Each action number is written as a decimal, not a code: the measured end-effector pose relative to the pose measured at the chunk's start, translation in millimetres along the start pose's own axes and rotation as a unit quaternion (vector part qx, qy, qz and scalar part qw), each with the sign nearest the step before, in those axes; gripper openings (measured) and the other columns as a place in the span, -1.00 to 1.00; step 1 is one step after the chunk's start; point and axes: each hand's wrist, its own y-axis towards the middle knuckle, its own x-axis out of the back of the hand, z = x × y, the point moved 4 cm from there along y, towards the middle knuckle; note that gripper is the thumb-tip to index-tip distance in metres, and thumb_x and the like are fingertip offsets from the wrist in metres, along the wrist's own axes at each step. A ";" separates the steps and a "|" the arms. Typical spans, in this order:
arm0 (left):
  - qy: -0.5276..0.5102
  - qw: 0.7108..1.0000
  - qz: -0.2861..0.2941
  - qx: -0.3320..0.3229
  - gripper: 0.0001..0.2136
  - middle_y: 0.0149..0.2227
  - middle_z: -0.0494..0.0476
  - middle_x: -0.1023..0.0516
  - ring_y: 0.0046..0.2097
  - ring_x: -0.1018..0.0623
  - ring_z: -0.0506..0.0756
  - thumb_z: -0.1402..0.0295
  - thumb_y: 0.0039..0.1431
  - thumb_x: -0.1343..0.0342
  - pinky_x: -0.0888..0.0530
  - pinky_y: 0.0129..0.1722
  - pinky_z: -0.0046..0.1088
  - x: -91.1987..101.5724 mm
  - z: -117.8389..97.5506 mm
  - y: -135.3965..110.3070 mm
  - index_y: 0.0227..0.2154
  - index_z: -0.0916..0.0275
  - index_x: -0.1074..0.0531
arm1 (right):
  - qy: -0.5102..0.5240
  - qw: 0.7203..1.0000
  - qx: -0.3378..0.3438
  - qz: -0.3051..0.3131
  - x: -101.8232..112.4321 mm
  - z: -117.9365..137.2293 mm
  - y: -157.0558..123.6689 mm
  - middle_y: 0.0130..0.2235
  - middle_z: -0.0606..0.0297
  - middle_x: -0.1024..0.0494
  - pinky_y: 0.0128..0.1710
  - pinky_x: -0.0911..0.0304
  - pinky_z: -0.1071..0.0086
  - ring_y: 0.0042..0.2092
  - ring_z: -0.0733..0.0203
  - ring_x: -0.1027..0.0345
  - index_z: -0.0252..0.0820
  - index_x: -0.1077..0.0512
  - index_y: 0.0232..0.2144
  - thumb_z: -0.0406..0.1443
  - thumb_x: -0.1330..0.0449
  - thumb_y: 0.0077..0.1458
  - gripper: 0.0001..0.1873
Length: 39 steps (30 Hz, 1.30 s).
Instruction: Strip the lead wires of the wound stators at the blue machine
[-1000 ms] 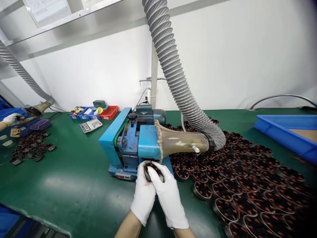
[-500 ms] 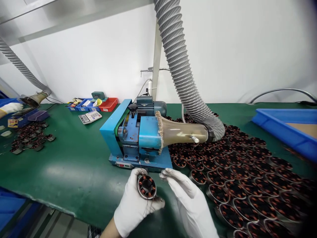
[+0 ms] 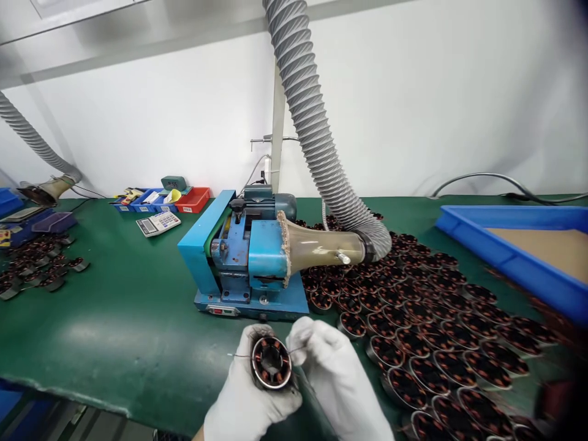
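Between gloved hands: stator [image 3: 271, 362], left hand [image 3: 250, 398] gripping, right hand [image 3: 337, 373] touching.

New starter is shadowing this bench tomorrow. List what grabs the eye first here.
The fat grey ribbed hose drops from above into the blue machine at mid-bench. Right of it, dozens of copper-wound stators carpet the green table. In front, the gloved left hand holds one stator while the right hand pinches its wire.

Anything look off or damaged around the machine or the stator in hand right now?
The funnel mouth against the blue machine is ragged and crusted with fuzz. Thin wire ends stick out sideways from the stator held in the left hand; the right hand pinches one.
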 end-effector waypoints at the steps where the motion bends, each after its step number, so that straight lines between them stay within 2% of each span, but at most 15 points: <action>1: 0.013 1.000 -0.009 -0.004 -0.51 -0.34 0.06 -0.53 -0.33 -0.56 0.12 0.37 -0.30 -0.40 -0.52 -0.25 -0.34 2.6 0.9 -3.0 -0.20 0.17 -0.43 | 0.059 0.998 -0.021 -0.020 2.4 -0.1 -0.3 -0.50 0.35 -0.43 -0.48 -0.28 0.45 -0.50 0.32 -0.29 -0.11 -0.52 -0.58 -0.13 -0.32 -0.05 -0.79; 3: 0.045 0.998 -0.025 -0.023 -0.35 -0.16 0.09 -0.52 -0.18 -0.55 0.16 0.43 -0.36 -0.40 -0.49 -0.12 -0.33 5.8 -2.1 -13.8 -0.07 0.11 -0.37 | 0.093 0.994 -0.054 -0.029 2.1 1.2 -3.0 -0.43 0.30 -0.50 -0.41 -0.32 0.41 -0.44 0.27 -0.35 -0.08 -0.56 -0.45 -0.15 -0.34 -0.08 -0.84; 4: 0.064 0.997 -0.027 -0.044 -0.29 -0.05 0.10 -0.48 -0.07 -0.51 0.19 0.44 -0.36 -0.39 -0.44 -0.04 -0.33 5.4 -5.8 -19.8 -0.01 0.09 -0.34 | 0.066 0.995 -0.066 -0.026 -0.2 1.5 -5.0 -0.39 0.26 -0.54 -0.36 -0.34 0.37 -0.39 0.22 -0.39 -0.08 -0.57 -0.40 -0.19 -0.37 -0.12 -0.82; 6: 0.134 0.983 -0.016 -0.122 -0.32 0.06 0.11 -0.39 0.07 -0.41 0.22 0.42 -0.26 -0.34 -0.34 0.09 -0.31 -0.2 -15.9 -28.8 0.04 0.06 -0.31 | -0.030 0.996 -0.074 -0.027 -6.3 0.6 -8.6 -0.32 0.19 -0.58 -0.27 -0.35 0.32 -0.31 0.13 -0.44 -0.10 -0.60 -0.38 -0.27 -0.41 -0.20 -0.78; 9: 0.252 0.926 0.040 -0.280 -0.48 -0.02 0.13 -0.39 0.05 -0.41 0.22 0.39 -0.11 -0.26 -0.36 0.06 -0.28 -15.1 -26.7 -33.0 -0.01 0.07 -0.35 | -0.100 0.991 -0.045 -0.072 -11.1 0.1 -6.6 -0.39 0.21 -0.59 -0.26 -0.34 0.33 -0.32 0.14 -0.44 -0.14 -0.60 -0.52 -0.30 -0.40 -0.20 -0.92; 12: 0.317 0.871 0.055 -0.373 -0.50 -0.12 0.13 -0.38 -0.03 -0.43 0.18 0.40 -0.09 -0.27 -0.43 -0.04 -0.32 -18.7 -25.7 -30.7 -0.03 0.07 -0.33 | -0.014 0.994 -0.055 -0.098 -4.8 2.4 4.8 -0.49 0.26 -0.55 -0.44 -0.32 0.40 -0.48 0.27 -0.36 -0.17 -0.60 -0.51 -0.22 -0.40 -0.20 -0.84; 14: 0.327 0.857 0.027 -0.396 -0.49 -0.12 0.14 -0.36 -0.04 -0.44 0.18 0.40 -0.11 -0.28 -0.45 -0.08 -0.34 -13.4 -24.0 -28.8 -0.03 0.09 -0.30 | 0.046 0.989 -0.023 -0.139 6.2 8.3 11.1 -0.49 0.31 -0.52 -0.47 -0.31 0.43 -0.51 0.32 -0.32 -0.14 -0.58 -0.48 -0.17 -0.39 -0.19 -0.80; 16: 0.331 0.859 -0.008 -0.392 -0.48 -0.08 0.15 -0.34 -0.03 -0.44 0.18 0.40 -0.09 -0.27 -0.44 -0.05 -0.33 -7.5 -23.4 -26.1 -0.02 0.09 -0.28 | 0.000 0.984 0.033 -0.176 14.9 11.8 11.1 -0.44 0.31 -0.54 -0.38 -0.35 0.40 -0.43 0.28 -0.38 -0.10 -0.58 -0.44 -0.16 -0.35 -0.12 -0.83; 18: 0.339 0.867 -0.031 -0.363 -0.49 -0.02 0.19 -0.34 0.01 -0.44 0.19 0.40 -0.05 -0.24 -0.41 0.00 -0.29 -5.3 -23.2 -20.6 0.00 0.09 -0.26 | -0.157 0.974 0.073 -0.149 11.4 7.6 7.2 -0.34 0.24 -0.59 -0.24 -0.38 0.30 -0.31 0.16 -0.44 -0.09 -0.58 -0.41 -0.17 -0.32 -0.08 -0.84; 21: 0.334 0.891 -0.082 -0.298 -0.60 0.01 0.24 -0.40 0.05 -0.44 0.20 0.40 0.06 -0.13 -0.37 0.06 -0.22 -5.8 -21.7 -5.1 -0.01 0.14 -0.27 | -0.376 0.919 0.096 -0.075 -5.8 -11.7 3.6 -0.23 0.13 -0.60 -0.07 -0.31 0.11 -0.16 -0.04 -0.44 -0.13 -0.57 -0.32 -0.18 -0.31 -0.12 -0.74; 23: 0.311 0.910 -0.124 -0.245 -0.67 -0.01 0.25 -0.45 0.02 -0.48 0.18 0.42 0.10 -0.06 -0.38 0.05 -0.23 -6.5 -18.7 9.2 -0.04 0.16 -0.28 | -0.436 0.894 0.076 -0.064 -13.1 -24.6 8.9 -0.19 0.12 -0.59 -0.03 -0.28 0.07 -0.12 -0.05 -0.44 -0.15 -0.53 -0.26 -0.17 -0.24 -0.04 -0.72; 26: 0.258 0.931 -0.161 -0.203 -0.68 -0.05 0.26 -0.51 -0.04 -0.52 0.17 0.45 0.07 -0.05 -0.42 -0.02 -0.25 -9.0 -15.8 30.8 -0.07 0.19 -0.30 | -0.451 0.891 0.027 -0.050 -16.5 -36.5 26.6 -0.18 0.14 -0.58 -0.06 -0.30 0.13 -0.14 0.01 -0.45 -0.16 -0.50 -0.25 -0.17 -0.12 0.08 -0.74; 30: 0.217 0.937 -0.170 -0.213 -0.71 -0.10 0.24 -0.53 -0.09 -0.53 0.15 0.45 0.02 -0.08 -0.43 -0.05 -0.29 -14.6 -19.5 50.9 -0.14 0.20 -0.32 | -0.437 0.897 0.029 -0.060 -12.6 -38.5 46.5 -0.20 0.17 -0.57 -0.10 -0.31 0.21 -0.15 0.05 -0.45 -0.16 -0.49 -0.25 -0.15 -0.07 0.12 -0.72; 39: 0.220 0.935 -0.168 -0.223 -0.71 -0.09 0.24 -0.48 -0.08 -0.51 0.13 0.42 0.03 -0.10 -0.41 -0.05 -0.34 -22.0 -23.1 59.4 -0.13 0.23 -0.32 | -0.417 0.903 0.055 -0.085 -9.2 -35.4 51.8 -0.24 0.14 -0.59 -0.13 -0.33 0.21 -0.20 0.05 -0.46 -0.18 -0.51 -0.28 -0.19 -0.08 0.12 -0.74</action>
